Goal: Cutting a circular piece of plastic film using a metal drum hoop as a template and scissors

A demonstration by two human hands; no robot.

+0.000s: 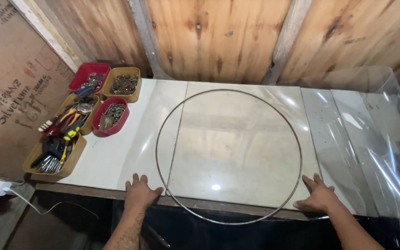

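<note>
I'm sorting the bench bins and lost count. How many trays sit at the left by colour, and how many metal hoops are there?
Red trays: 2, the far one and the near one
Tan trays: 3, far, middle, nearest
Metal hoop: 1
Total: 6

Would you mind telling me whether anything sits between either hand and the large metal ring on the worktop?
Nothing visible does. The left hand lies flat beside the ring, at its lower left edge, and the right hand lies flat at its lower right edge. The small bins of tools stand well off to the left.
</note>
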